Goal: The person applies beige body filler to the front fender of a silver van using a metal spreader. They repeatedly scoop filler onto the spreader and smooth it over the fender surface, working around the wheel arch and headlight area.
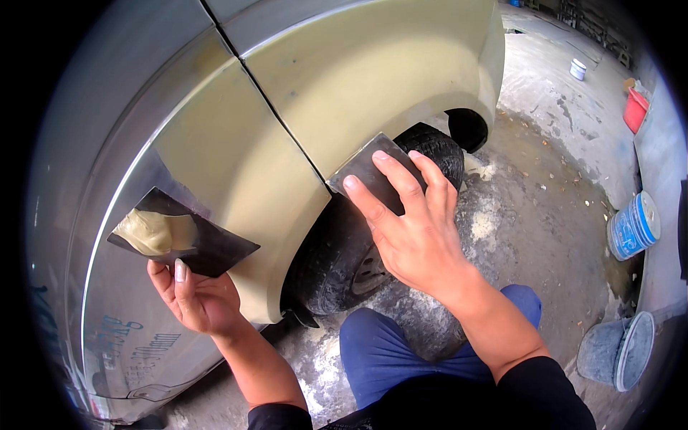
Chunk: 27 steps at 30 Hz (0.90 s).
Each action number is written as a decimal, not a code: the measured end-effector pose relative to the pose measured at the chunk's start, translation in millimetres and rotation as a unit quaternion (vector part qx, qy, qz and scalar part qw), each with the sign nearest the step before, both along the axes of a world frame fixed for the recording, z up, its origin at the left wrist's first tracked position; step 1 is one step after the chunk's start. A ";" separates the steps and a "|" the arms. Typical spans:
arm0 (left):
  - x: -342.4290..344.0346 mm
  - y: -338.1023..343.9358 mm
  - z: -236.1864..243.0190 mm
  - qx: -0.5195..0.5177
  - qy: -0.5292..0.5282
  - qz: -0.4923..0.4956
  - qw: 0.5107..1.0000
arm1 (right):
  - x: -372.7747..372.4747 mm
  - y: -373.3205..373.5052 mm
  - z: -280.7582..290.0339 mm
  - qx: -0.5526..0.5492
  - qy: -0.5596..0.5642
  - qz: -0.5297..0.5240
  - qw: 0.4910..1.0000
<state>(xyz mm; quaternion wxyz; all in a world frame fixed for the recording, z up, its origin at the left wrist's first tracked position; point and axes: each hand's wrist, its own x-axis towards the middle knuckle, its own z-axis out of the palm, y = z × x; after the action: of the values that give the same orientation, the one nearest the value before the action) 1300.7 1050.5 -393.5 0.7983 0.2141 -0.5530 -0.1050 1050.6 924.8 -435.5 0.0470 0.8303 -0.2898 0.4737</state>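
My left hand (197, 297) is closed on the lower edge of a dark flat plate (218, 247), thumb in front. A lump of beige body filler (147, 231) sits on the plate's left part. With spread fingers pressed on its face, my right hand (419, 229) holds a dark rectangular spreader (376, 172). The spreader's upper edge lies at the lower rim of the wheel arch, by the panel seam. Beige filler coats the van's body panel (358, 79) around the arch. Below the right hand is the black tyre (330, 261), partly hidden.
A blue-and-white bucket (631, 228) and a grey bucket (609, 351) stand at the right by the wall. Farther back are a red container (635, 110) and a small white tub (577, 69). Pale dust marks the concrete floor (516, 229). My blue-trousered knees are below the wheel.
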 end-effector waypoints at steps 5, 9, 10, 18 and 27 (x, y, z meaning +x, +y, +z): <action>-1.1 -1.4 1.1 -0.005 -0.010 -0.022 1.000 | 2.8 -7.7 -16.1 -0.003 -0.007 0.000 1.000; 1.3 -0.8 0.1 -0.002 -0.028 -0.022 0.999 | -1.2 -3.1 -19.1 0.006 -0.012 0.004 1.000; 2.0 -0.4 -0.1 -0.002 -0.028 -0.019 0.999 | -2.3 -1.4 -16.5 0.007 -0.015 0.004 1.000; 0.6 -1.5 0.3 -0.006 -0.028 -0.030 0.999 | 7.1 -9.1 -22.4 -0.016 -0.017 -0.002 1.000; 2.8 -0.3 -1.1 -0.006 -0.021 -0.009 1.000 | -2.6 -1.6 -10.1 -0.079 -0.013 -0.061 0.995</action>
<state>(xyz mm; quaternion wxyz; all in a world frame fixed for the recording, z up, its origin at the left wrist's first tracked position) 1303.5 1050.2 -394.6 0.7866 0.2063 -0.5726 -0.1042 1048.0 923.2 -445.7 0.1377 0.7988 -0.3020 0.5018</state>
